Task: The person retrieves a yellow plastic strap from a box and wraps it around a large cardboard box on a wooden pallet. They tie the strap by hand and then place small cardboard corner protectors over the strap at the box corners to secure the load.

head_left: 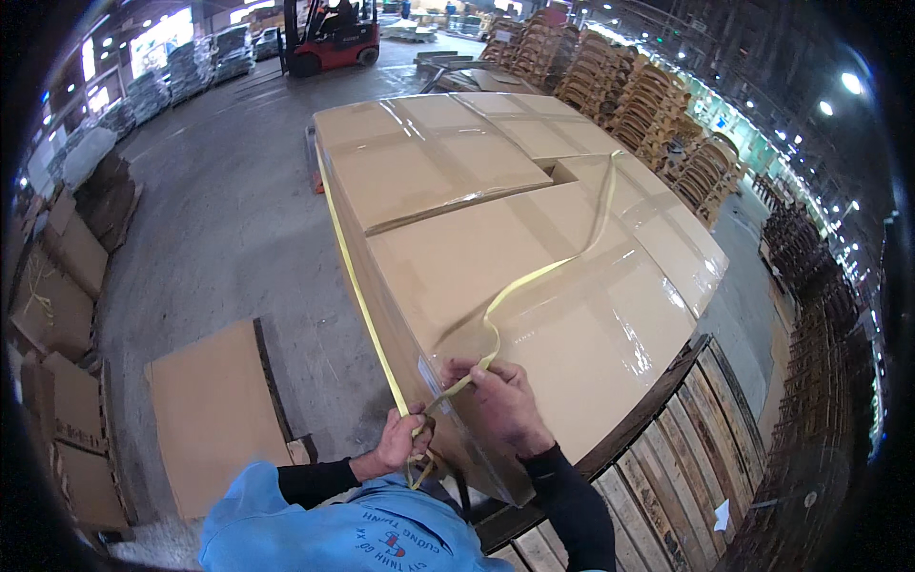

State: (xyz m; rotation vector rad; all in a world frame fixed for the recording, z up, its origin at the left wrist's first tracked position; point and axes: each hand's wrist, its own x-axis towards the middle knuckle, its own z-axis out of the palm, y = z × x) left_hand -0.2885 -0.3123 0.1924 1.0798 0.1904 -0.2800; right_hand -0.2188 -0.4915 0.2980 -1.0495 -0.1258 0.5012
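Large taped cardboard boxes (pixel 448 243) stand packed side by side in front of me. A yellow strap (pixel 522 281) lies loose and wavy over their top, and another length of it runs taut along their left side. My left hand (pixel 396 440) is closed around the strap near the front corner, a loose bit dangling below it. My right hand (pixel 505 400), above the near box's edge, pinches the strap between thumb and fingers. A short stretch of strap spans the gap between both hands.
Wooden slatted pallets (pixel 658 477) sit right of the boxes. A flat cardboard sheet (pixel 217 410) lies on the floor to the left, beyond it more cardboard stacks (pixel 57 305). A red forklift (pixel 334 43) with a person stands far back. Stacked curved wooden parts (pixel 639 105) line the right.
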